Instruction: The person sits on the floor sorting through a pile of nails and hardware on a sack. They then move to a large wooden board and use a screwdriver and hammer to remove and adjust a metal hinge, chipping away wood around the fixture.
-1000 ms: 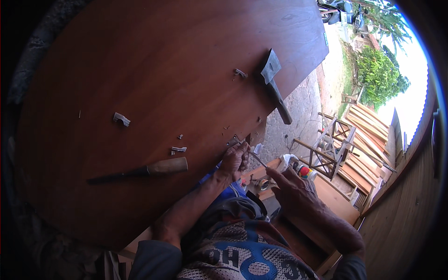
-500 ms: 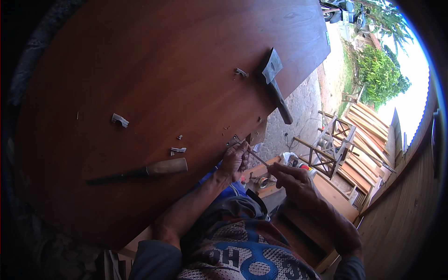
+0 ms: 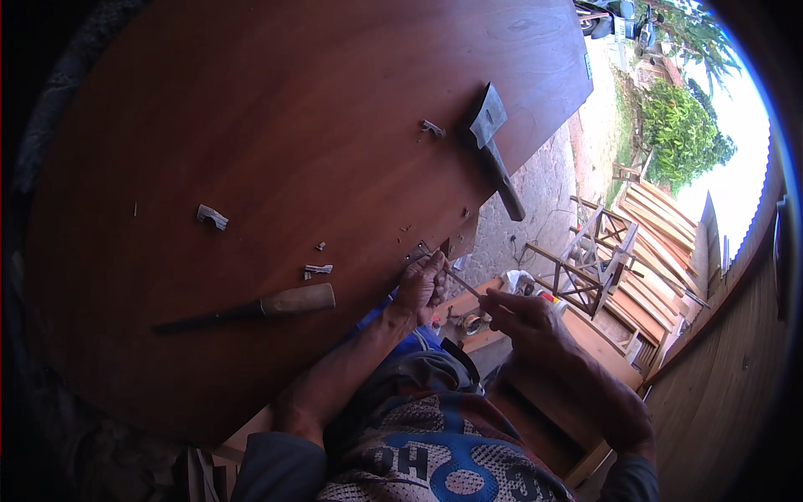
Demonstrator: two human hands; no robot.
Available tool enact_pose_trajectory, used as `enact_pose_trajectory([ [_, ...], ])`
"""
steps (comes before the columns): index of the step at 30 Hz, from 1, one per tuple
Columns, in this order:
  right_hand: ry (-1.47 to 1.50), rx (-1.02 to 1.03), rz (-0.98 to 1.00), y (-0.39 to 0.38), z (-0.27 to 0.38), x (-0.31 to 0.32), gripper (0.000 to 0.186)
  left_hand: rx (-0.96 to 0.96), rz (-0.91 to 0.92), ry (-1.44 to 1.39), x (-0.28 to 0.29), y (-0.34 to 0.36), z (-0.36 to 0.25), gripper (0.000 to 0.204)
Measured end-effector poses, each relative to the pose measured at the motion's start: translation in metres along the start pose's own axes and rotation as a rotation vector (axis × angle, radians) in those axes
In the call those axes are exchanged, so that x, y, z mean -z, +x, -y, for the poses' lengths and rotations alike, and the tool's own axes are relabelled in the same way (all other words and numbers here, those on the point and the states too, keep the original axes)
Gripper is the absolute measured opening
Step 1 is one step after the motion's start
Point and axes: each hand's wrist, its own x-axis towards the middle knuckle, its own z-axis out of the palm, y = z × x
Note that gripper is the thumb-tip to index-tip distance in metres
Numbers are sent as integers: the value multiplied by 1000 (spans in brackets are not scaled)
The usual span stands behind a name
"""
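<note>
Screwdriver (image 3: 466, 284) is gripped by the right hand (image 3: 525, 320) and pinched near its tip by the left hand (image 3: 416, 290), at the edge of a brown wooden panel (image 3: 293, 151)

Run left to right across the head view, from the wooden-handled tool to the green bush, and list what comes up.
Wooden-handled tool → left hand → thin metal rod, where it shows between the hands → right hand → green bush.

Reddish-brown wooden panel (image 3: 293, 125); on it hatchet (image 3: 488, 119), wooden-handled tool (image 3: 297, 299), scattered pale wood shavings (image 3: 212, 217).
</note>
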Motion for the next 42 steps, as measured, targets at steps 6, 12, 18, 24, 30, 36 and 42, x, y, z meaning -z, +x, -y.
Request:
enact_pose_trajectory([
  [6, 316, -371, -1, -4, 13, -2, 49, 37, 36, -11, -1, -4, -5, 27],
  [12, 172, -315, 27, -3, 15, 0, 49, 108, 138, -31, 2, -9, -13, 24],
  [18, 132, -306, 36, -2, 22, 2, 48, 116, 152, -58, 9, -2, -9, 24],
  [24, 110, -353, 50, 1, 33, 4, 48, 104, 153, -83, 9, 0, -8, 24],
  [30, 67, -361, 82, 2, 41, 5, 49, 123, 126, -83, 7, 0, -8, 24],
  [36, 77, -299, 71, 2, 30, 5, 51, 118, 172, -77, 4, 0, -11, 23],
  [42, 108, -402, 104, 4, 47, 13, 50, 114, 137, -81, 6, 1, -9, 22],
])
